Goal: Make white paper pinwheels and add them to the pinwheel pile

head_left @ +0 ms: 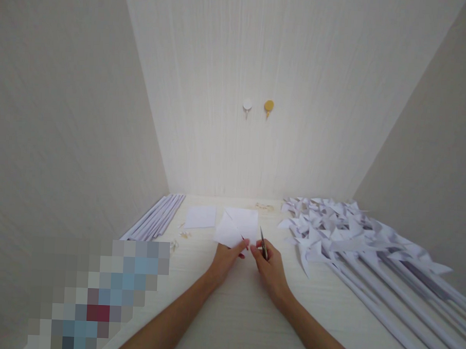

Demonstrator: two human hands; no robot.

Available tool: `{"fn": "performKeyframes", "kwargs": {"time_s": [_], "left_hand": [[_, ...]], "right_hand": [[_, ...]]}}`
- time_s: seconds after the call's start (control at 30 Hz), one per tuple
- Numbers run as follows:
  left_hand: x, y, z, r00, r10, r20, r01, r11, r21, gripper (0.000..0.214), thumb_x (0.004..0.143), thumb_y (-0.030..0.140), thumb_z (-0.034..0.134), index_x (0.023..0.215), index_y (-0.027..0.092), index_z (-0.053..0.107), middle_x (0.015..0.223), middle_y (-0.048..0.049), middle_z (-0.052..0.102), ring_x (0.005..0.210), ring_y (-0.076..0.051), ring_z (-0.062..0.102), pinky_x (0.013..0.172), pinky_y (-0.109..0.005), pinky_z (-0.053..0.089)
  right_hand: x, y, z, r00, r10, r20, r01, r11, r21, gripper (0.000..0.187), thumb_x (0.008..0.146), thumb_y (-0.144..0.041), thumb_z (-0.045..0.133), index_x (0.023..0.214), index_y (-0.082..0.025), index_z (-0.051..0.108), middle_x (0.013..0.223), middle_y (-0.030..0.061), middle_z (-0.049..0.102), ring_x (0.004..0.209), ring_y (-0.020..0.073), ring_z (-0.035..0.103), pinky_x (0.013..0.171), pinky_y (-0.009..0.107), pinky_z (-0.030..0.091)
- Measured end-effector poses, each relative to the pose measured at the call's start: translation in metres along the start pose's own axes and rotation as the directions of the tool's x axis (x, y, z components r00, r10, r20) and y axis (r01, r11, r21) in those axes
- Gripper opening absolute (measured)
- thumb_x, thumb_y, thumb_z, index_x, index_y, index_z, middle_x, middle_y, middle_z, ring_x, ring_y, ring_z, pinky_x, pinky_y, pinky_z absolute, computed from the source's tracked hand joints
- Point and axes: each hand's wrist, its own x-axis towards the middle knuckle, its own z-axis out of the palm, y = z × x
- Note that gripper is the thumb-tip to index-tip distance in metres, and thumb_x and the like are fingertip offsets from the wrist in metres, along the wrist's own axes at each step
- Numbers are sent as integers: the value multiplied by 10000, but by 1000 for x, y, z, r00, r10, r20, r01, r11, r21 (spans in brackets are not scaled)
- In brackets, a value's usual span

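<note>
While the left hand (226, 260) pinches the near edge of a white paper square (247, 221) between thumb and fingers, the right hand (270, 266) is closed around slim, pointed scissors (263, 241), blades up and just beside the sheet, apart from it. The square lies above the pale tabletop (226, 318), between a flat paper sheet (200, 217) to its left and heaped paper pinwheels (319, 232) to its right. A diagonal line, crease or cut I cannot tell, crosses it. A loose pinch could let the square skew and send a cut astray; cutting too deep could split it; a careless swing rightward might snag the pinwheels' points.
</note>
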Motion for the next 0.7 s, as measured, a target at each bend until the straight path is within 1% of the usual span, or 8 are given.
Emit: {"fn": "performKeyframes", "kwargs": {"time_s": [0.07, 0.13, 0.23, 0.3, 0.4, 0.57, 0.63, 0.7], "left_hand": [[2, 3, 0, 998, -48, -40, 42, 989, -145, 225, 545, 280, 666, 698, 129, 598, 697, -40, 626, 634, -147, 567, 541, -248, 461], [4, 6, -2, 992, -101, -78, 71, 944, -322, 245, 549, 267, 660, 735, 122, 594, 746, -55, 641, 657, -150, 580, 594, -265, 472], [8, 8, -5, 982, -139, -124, 69, 889, -453, 236, 552, 243, 654, 743, 122, 587, 726, -48, 644, 626, -132, 579, 578, -244, 461], [9, 8, -6, 984, -134, -120, 65, 886, -459, 233, 548, 233, 657, 741, 123, 587, 695, -38, 640, 597, -126, 572, 539, -231, 445], [9, 6, -8, 986, -140, -90, 93, 910, -403, 236, 531, 236, 672, 720, 123, 590, 659, -25, 626, 542, -110, 548, 454, -208, 399], [8, 4, -8, 988, -154, 25, 155, 948, -280, 206, 506, 243, 692, 588, 103, 566, 519, 4, 541, 414, -49, 428, 363, -174, 270], [9, 4, -9, 987, -152, 50, 160, 952, -261, 222, 503, 248, 698, 535, 106, 531, 460, 28, 480, 381, -29, 365, 351, -169, 224], [9, 3, -9, 989, -143, 46, 150, 951, -272, 255, 508, 267, 702, 506, 114, 497, 426, 44, 436, 372, -23, 338, 352, -167, 207]], "right_hand": [[-1, 0, 0, 1000, -1, -12, 1, 1000, 1, 216, 687, -371, 494, 615, -179, 428, 476, -77, 307, 431, 68, 274, 405, 209, 208], [-1, 0, 0, 1000, -7, -22, 7, 1000, 3, 210, 683, -360, 502, 609, -177, 431, 480, -74, 320, 435, 68, 284, 408, 208, 214], [-1, 2, 0, 999, 7, -34, -6, 1000, 18, 218, 680, -363, 514, 600, -179, 428, 469, -76, 312, 422, 64, 277, 394, 207, 200], [0, 4, 0, 998, 32, -46, -30, 999, 44, 226, 683, -374, 521, 608, -182, 428, 455, -81, 305, 406, 61, 265, 379, 205, 184], [2, 9, -1, 994, 80, -80, -69, 990, 122, 240, 694, -401, 522, 635, -187, 429, 428, -94, 280, 374, 53, 233, 354, 199, 156], [4, 10, -2, 969, 184, -163, -116, 926, 358, 285, 656, -440, 568, 658, -197, 418, 400, -115, 235, 337, 42, 203, 323, 182, 129], [5, 7, -2, 960, 225, -166, -135, 892, 431, 306, 636, -452, 583, 659, -197, 416, 395, -121, 226, 326, 37, 189, 315, 178, 120], [5, 4, -2, 961, 238, -142, -151, 879, 453, 317, 638, -473, 573, 674, -190, 436, 388, -124, 219, 319, 32, 173, 312, 177, 107]]}}
